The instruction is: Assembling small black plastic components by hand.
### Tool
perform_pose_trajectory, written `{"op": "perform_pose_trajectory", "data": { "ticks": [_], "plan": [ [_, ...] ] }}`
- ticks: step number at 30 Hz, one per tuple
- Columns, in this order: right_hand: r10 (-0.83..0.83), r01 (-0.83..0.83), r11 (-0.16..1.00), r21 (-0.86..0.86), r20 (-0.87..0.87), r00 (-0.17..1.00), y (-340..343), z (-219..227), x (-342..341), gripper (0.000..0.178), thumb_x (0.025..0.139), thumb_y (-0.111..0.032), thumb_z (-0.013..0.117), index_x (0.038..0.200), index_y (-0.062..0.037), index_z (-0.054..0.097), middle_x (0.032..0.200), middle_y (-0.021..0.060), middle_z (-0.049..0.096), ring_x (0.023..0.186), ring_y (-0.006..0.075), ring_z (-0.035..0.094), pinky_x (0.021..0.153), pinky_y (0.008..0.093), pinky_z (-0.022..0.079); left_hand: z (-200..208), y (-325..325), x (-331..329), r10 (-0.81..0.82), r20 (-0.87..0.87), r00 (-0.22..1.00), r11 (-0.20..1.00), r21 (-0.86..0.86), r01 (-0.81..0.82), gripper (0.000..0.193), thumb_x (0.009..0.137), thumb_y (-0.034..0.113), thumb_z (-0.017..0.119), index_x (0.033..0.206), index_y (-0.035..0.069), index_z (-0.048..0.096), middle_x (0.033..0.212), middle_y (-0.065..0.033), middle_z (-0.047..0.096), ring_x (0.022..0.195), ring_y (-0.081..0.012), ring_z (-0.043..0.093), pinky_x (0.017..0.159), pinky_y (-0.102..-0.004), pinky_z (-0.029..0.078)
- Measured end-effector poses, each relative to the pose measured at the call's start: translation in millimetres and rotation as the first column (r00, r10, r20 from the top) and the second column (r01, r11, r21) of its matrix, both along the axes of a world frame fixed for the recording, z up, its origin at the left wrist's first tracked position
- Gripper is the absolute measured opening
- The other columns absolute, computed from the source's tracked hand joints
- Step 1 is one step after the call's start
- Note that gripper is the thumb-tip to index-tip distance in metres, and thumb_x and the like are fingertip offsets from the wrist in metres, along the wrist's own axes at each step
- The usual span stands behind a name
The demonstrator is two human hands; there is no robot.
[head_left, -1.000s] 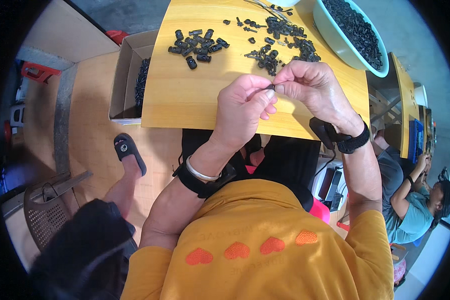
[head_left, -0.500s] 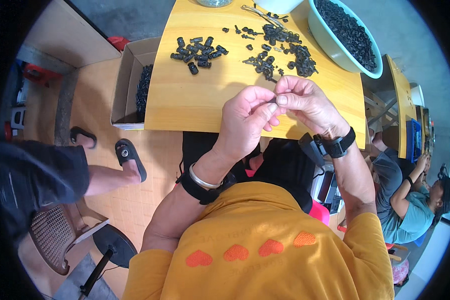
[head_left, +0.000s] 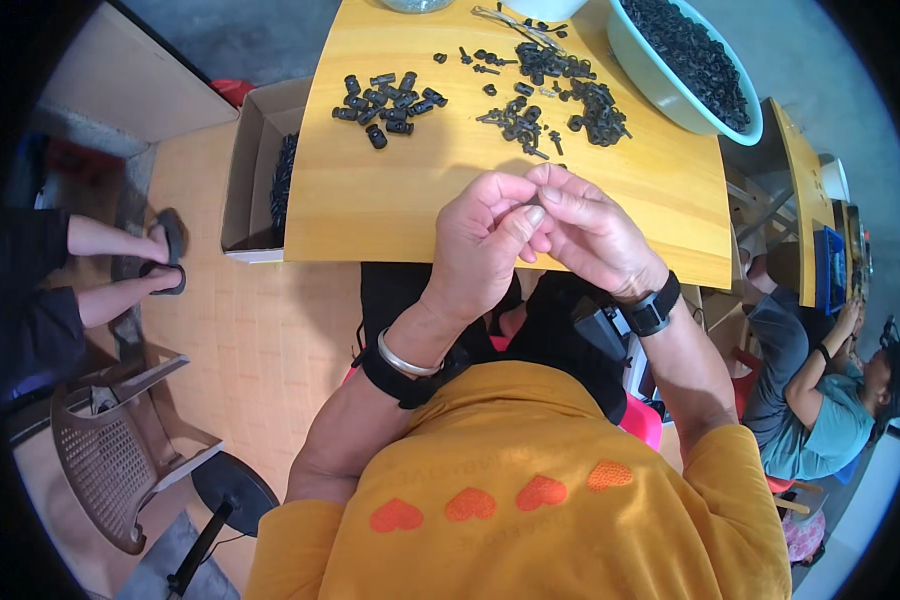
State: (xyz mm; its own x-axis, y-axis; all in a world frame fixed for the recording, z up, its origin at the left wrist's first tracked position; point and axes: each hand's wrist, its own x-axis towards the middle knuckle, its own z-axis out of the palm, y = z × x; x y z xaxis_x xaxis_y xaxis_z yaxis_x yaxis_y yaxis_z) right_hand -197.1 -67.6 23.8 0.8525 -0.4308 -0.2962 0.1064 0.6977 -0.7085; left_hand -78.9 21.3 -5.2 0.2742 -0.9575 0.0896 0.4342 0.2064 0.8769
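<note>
My left hand (head_left: pixel 485 235) and my right hand (head_left: pixel 602 232) meet over the near edge of the wooden table (head_left: pixel 370 205), fingertips together. The left thumb and fingers pinch a small black part, mostly hidden between the two hands. My right fingers are bent and closed against the left ones; what they grip is hidden. Beyond the hands, to the left, lies a group of black barrel-shaped cord locks (head_left: pixel 378 117). Farther right are loose small black pieces (head_left: pixel 602 115), some ring-like and some pin-like.
A pale green basin (head_left: pixel 685 112) full of black parts stands at the back right, beside a metal tool (head_left: pixel 518 27). A cardboard box (head_left: pixel 250 160) adjoins the table's left side. One person's legs (head_left: pixel 125 250) are at the left; another person (head_left: pixel 840 400) sits at the right.
My right hand has shifted slightly left and lower, its fingers turned closer around the left fingertips. The small black part is now more hidden. The person at the left has stepped away leftward.
</note>
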Motion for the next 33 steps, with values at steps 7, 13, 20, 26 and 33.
{"op": "perform_pose_trajectory", "data": {
  "ticks": [7,13,20,26,33],
  "plan": [
    [-0.046,0.046,0.999,0.005,0.023,0.999,6,-6,2,0.015,0.089,-0.015,0.054,0.100,-0.0053,0.052,0.077,0.0005,0.053,0.063,0.0095,0.050,0.061,0.0247,0.044,-2,1,-1,0.010,-0.047,0.999,1.000,-0.006,-0.010,0.012,0.087,0.002,0.049,0.098,-0.001,0.051,0.078,-0.0075,0.061,0.066,-0.0090,0.057,0.055,-0.0203,0.046],
    [-0.111,0.111,0.993,-0.047,0.011,0.994,10,-7,3,0.014,0.088,-0.015,0.055,0.097,-0.0046,0.053,0.074,-0.0003,0.053,0.061,0.0076,0.049,0.058,0.0224,0.043,-2,-1,-1,0.009,-0.037,0.999,0.999,0.031,-0.008,0.011,0.087,0.002,0.050,0.097,-0.001,0.053,0.079,-0.0072,0.061,0.067,-0.0086,0.057,0.056,-0.0203,0.047],
    [-0.240,0.160,0.912,-0.378,-0.176,0.955,14,3,3,0.015,0.088,-0.016,0.056,0.097,-0.0032,0.054,0.076,-0.0015,0.054,0.066,0.0050,0.048,0.060,0.0199,0.041,-7,-1,6,0.009,0.012,1.000,0.996,0.088,-0.010,0.012,0.088,0.005,0.049,0.098,0.000,0.053,0.081,-0.0079,0.061,0.069,-0.0113,0.058,0.058,-0.0220,0.047],
    [-0.521,0.026,0.500,-0.866,-0.277,0.808,-49,6,-30,0.005,0.084,-0.008,0.057,0.083,-0.0037,0.058,0.071,-0.0032,0.055,0.065,0.0044,0.047,0.059,0.0197,0.040,-7,-7,12,0.087,0.017,0.996,0.983,0.163,-0.089,0.013,0.090,0.009,0.048,0.099,0.001,0.053,0.082,-0.0098,0.061,0.068,-0.0137,0.059,0.059,-0.0230,0.046],
    [-0.588,-0.157,0.302,-0.940,-0.313,0.746,-84,-1,-29,0.005,0.081,-0.004,0.055,0.080,0.0005,0.058,0.063,0.0002,0.054,0.061,0.0064,0.048,0.057,0.0220,0.040,-10,-17,14,0.074,0.018,0.997,0.985,0.154,-0.076,0.014,0.090,0.009,0.048,0.100,0.000,0.051,0.081,-0.0100,0.061,0.064,-0.0133,0.058,0.057,-0.0227,0.046]
  ]
}}
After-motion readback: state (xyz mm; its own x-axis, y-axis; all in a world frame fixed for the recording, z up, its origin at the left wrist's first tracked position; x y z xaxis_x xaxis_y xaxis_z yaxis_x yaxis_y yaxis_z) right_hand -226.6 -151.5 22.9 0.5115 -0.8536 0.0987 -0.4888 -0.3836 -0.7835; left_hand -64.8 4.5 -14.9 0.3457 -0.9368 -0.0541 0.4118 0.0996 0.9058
